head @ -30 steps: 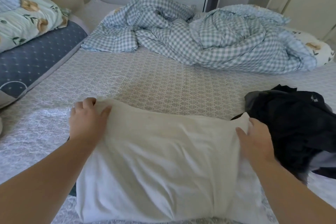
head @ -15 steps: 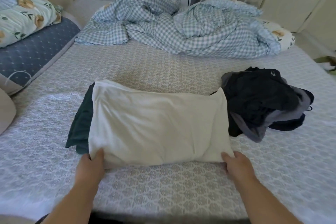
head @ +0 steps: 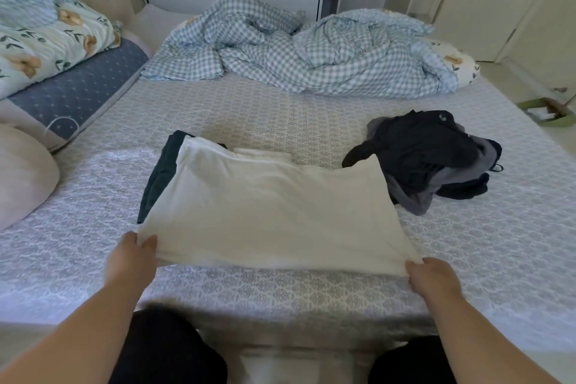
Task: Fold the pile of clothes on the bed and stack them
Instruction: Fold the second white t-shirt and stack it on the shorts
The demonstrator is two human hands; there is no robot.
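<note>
Beyond the left arm: a beige cushion (head: pixel 21 178) and a floral pillow (head: pixel 46 37) are lying well out to the left of the hands, apart from the work.

Left hand: the left hand (head: pixel 132 257) is pinching the near-left corner of the white garment (head: pixel 274 212), thumb on top and fingers curled under the hem, lifting that corner just off the bed (head: pixel 280 293).

Under the garment: a dark green folded piece (head: pixel 159 178) is peeking out along the garment's left edge, ahead of the left hand; judged to be the start of the stack.

White garment: it is stretching flat between both hands, its long axis running left to right, its body reaching away from the person. It is looking plain, soft and off-white, lightly creased, with a folded strip showing at its far edge.

Key relation: the near hem is spanning hand to hand, so both hands are equally near; the coming fold is likely turning on carrying that hem forward, away from the person.

Right hand: the right hand (head: pixel 431 277) is gripping the near-right corner, fingers curled on the cloth.

Beyond the right hand: a dark pile of unfolded clothes (head: pixel 430 156) is waiting ahead and right, touching the garment's far-right corner.

Far side: a checked duvet (head: pixel 296 50) is lying crumpled well beyond everything.
</note>
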